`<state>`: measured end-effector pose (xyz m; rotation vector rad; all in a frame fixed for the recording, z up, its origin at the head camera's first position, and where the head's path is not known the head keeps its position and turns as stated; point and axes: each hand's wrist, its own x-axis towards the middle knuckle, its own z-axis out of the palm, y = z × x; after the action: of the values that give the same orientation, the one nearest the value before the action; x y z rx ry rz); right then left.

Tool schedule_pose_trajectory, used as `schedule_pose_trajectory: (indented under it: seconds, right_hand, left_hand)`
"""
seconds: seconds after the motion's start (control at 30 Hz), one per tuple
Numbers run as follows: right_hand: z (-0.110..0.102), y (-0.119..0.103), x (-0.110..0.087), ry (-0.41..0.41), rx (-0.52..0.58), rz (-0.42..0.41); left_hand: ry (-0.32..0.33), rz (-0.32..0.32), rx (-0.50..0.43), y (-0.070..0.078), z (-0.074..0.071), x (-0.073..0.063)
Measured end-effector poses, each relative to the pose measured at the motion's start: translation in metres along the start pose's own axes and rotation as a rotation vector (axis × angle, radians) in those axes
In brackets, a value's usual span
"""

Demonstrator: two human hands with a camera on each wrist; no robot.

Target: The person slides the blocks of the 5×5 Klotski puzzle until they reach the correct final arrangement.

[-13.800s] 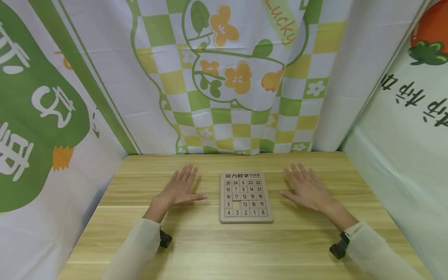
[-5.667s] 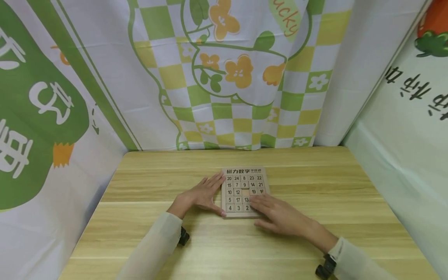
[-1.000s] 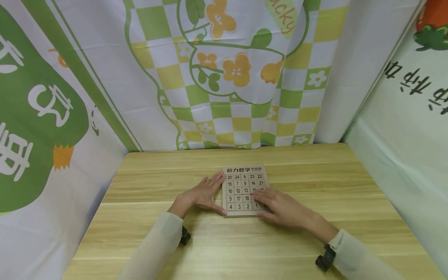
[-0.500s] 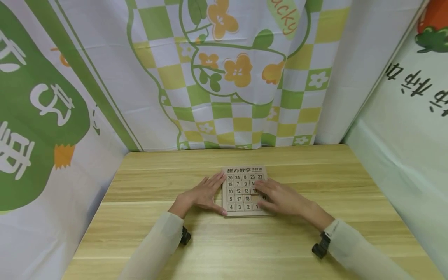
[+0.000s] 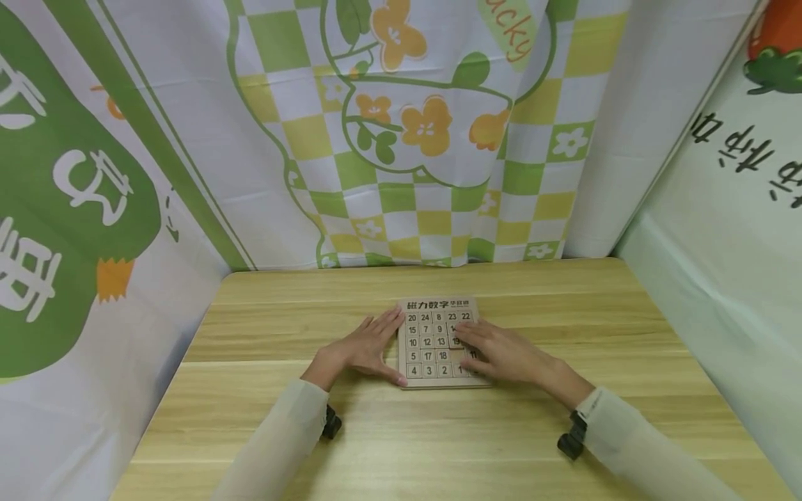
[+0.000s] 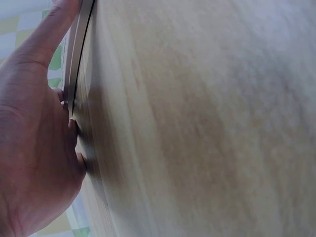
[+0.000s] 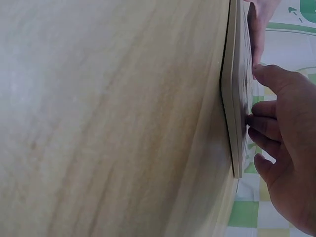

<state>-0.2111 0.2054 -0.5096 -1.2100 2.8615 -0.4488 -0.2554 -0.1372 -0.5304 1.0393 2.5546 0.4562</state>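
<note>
A wooden number sliding puzzle [image 5: 421, 383] lies flat on the table with its printed title at the far side. My left hand [image 5: 362, 348] touches its left edge, fingertips near the upper corner and thumb at the lower corner. In the left wrist view, that hand [image 6: 34, 133] stands beside the board's thin edge. My right hand [image 5: 516, 356] reaches over the right side, fingertips on the number tiles around the 14 and the 19 tile [image 5: 456, 342]. A vacant slot shows just below the 19. Fingers of the right hand [image 7: 291, 133] are bent slightly in the right wrist view and hide some right-hand tiles.
The wood-grain table [image 5: 401, 445] extends around the puzzle on all sides. A patterned curtain [image 5: 426, 229] hangs behind its far edge, with printed cloths at left and right. A black wrist camera [image 5: 571, 438] sits on the right wrist, another [image 5: 331, 422] on the left.
Both hands have come from the table onto the puzzle. Tiles have shifted: 17 moved below 12, 13 moved up, 18 moved left. Over the last second, my right fingertips moved slightly up the board.
</note>
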Motion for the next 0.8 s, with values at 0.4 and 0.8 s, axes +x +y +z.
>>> schedule_pose_trajectory:
  seconds: [0.4,0.8]
  right_hand:
    - [0.000,-0.009,-0.008,0.007,-0.011,-0.021]
    - [0.000,-0.020,-0.014,-0.011,-0.041,-0.033]
  left_hand:
    - [-0.001,-0.012,-0.006,-0.006,0.006,0.003]
    - [0.036,0.007,-0.014,-0.018,0.017,0.009]
